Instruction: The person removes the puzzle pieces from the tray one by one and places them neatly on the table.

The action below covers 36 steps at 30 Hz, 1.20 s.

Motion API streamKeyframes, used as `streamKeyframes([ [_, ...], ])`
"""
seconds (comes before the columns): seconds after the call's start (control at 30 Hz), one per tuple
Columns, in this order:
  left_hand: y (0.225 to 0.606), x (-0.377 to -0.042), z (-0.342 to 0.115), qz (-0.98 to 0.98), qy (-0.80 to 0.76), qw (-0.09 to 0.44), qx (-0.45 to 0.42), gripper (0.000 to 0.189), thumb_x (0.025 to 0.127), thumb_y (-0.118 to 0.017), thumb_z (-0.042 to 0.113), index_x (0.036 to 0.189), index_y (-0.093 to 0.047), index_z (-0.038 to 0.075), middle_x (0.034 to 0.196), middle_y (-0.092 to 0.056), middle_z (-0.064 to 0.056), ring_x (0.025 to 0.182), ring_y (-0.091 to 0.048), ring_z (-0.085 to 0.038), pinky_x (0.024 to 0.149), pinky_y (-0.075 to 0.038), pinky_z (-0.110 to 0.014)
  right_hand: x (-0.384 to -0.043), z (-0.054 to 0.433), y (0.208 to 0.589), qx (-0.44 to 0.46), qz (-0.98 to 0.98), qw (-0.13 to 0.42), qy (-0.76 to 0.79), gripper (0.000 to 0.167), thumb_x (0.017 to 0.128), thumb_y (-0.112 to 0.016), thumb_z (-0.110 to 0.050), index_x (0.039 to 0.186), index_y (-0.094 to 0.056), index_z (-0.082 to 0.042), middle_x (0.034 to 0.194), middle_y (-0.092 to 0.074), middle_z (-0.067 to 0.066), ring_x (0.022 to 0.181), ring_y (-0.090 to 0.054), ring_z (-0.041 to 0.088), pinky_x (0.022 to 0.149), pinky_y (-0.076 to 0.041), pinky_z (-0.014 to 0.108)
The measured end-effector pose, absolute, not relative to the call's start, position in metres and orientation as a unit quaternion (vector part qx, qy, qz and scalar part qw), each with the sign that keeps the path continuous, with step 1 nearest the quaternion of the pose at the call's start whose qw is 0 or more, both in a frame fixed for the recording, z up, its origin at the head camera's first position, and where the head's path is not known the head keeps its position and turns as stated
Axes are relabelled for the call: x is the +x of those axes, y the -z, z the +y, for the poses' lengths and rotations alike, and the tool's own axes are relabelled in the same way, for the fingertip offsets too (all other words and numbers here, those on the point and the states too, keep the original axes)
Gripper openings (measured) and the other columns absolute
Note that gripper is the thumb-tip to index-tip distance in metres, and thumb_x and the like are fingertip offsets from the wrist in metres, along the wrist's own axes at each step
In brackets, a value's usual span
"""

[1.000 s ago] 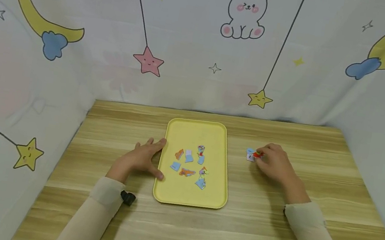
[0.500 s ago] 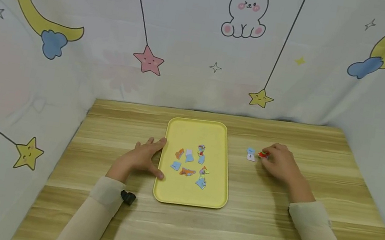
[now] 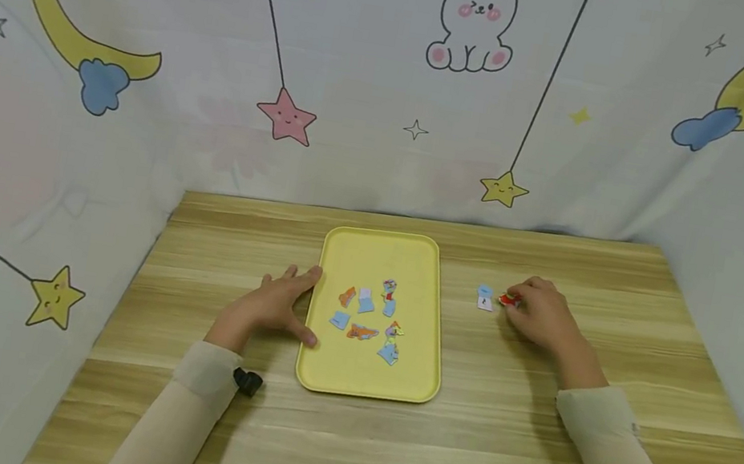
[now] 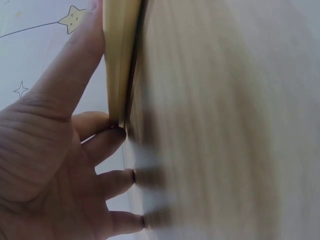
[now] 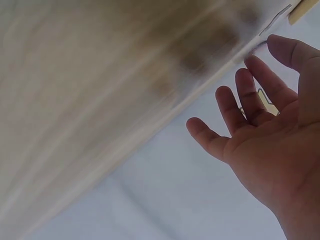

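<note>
My right hand (image 3: pixel 543 316) is over the table to the right of the tray. Its thumb and forefinger pinch a small red puzzle piece (image 3: pixel 507 299), partly hidden by the fingertips; in the right wrist view only a thin edge shows there. Just left of it, a light blue and white piece (image 3: pixel 485 299) lies flat on the wood. With fingers spread, my left hand (image 3: pixel 273 302) rests against the left edge of the yellow tray (image 3: pixel 379 253). The left wrist view has the thumb (image 4: pixel 75 65) along the tray's rim, other fingertips reaching the table.
Several flat printed pieces lie in the tray, among them an orange one (image 3: pixel 362 333), a blue one (image 3: pixel 388 354) and a blue-and-white one (image 3: pixel 366 302). A white cloth with printed stars (image 3: pixel 286 117) hangs behind the wooden table (image 3: pixel 337 454).
My right hand has shifted slightly to the right with the red piece, away from the light blue and white piece. The left hand and the tray stay in place.
</note>
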<state>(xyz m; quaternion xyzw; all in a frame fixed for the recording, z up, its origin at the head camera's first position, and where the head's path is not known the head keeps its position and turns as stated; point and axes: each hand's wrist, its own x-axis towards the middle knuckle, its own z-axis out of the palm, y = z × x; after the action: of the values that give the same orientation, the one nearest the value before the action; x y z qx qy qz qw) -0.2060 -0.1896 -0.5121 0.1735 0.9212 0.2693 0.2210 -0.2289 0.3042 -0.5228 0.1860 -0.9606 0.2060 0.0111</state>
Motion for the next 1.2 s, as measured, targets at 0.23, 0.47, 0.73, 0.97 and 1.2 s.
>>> streamKeyframes([
  [0.23, 0.512, -0.205, -0.190, 0.922, -0.270, 0.219, 0.174, 0.135, 0.069, -0.099, 0.046, 0.169, -0.018, 0.005, 0.175, -0.019, -0.013, 0.160, -0.002, -0.046, 0.121, 0.004, -0.074, -0.226, 0.301, 0.519, 0.183, -0.959, 0.004, -0.216, 0.035, 0.095, -0.066, -0.008, 0.124, -0.070, 0.011, 0.118, -0.065, 0.027, 0.112, -0.057, 0.048, 0.094, -0.047, 0.066],
  [0.47, 0.513, -0.205, -0.191, 0.921, -0.274, 0.220, 0.170, 0.135, 0.068, -0.099, 0.047, 0.169, -0.018, 0.006, 0.175, -0.019, -0.012, 0.160, -0.001, -0.045, 0.121, 0.005, -0.073, -0.227, 0.293, 0.521, 0.208, -0.942, 0.029, -0.263, 0.032, 0.094, -0.068, -0.004, 0.122, -0.071, 0.011, 0.112, -0.067, 0.026, 0.105, -0.060, 0.045, 0.094, -0.048, 0.060],
  [0.73, 0.512, -0.205, -0.191, 0.918, -0.281, 0.222, 0.170, 0.135, 0.069, -0.099, 0.046, 0.169, -0.018, 0.007, 0.175, -0.018, -0.011, 0.161, 0.000, -0.043, 0.122, 0.007, -0.073, -0.227, 0.289, 0.523, 0.211, -0.935, 0.042, -0.282, 0.029, 0.095, -0.071, -0.004, 0.120, -0.072, 0.011, 0.108, -0.068, 0.024, 0.096, -0.062, 0.039, 0.086, -0.050, 0.055],
  [0.97, 0.510, -0.205, -0.190, 0.918, -0.282, 0.224, 0.168, 0.135, 0.069, -0.099, 0.044, 0.169, -0.017, 0.007, 0.175, -0.016, -0.011, 0.161, 0.001, -0.043, 0.122, 0.007, -0.072, -0.224, 0.277, 0.514, 0.207, -0.930, 0.031, -0.303, 0.028, 0.094, -0.067, 0.001, 0.119, -0.072, 0.012, 0.111, -0.068, 0.026, 0.098, -0.063, 0.040, 0.086, -0.052, 0.055],
  [1.2, 0.510, -0.205, -0.190, 0.915, -0.286, 0.226, 0.170, 0.135, 0.070, -0.099, 0.043, 0.169, -0.016, 0.006, 0.176, -0.012, -0.011, 0.161, 0.002, -0.043, 0.121, 0.008, -0.073, -0.228, 0.259, 0.512, 0.209, -0.927, 0.018, -0.309, 0.034, 0.092, -0.061, 0.001, 0.122, -0.072, 0.011, 0.115, -0.067, 0.027, 0.107, -0.061, 0.044, 0.093, -0.050, 0.058],
])
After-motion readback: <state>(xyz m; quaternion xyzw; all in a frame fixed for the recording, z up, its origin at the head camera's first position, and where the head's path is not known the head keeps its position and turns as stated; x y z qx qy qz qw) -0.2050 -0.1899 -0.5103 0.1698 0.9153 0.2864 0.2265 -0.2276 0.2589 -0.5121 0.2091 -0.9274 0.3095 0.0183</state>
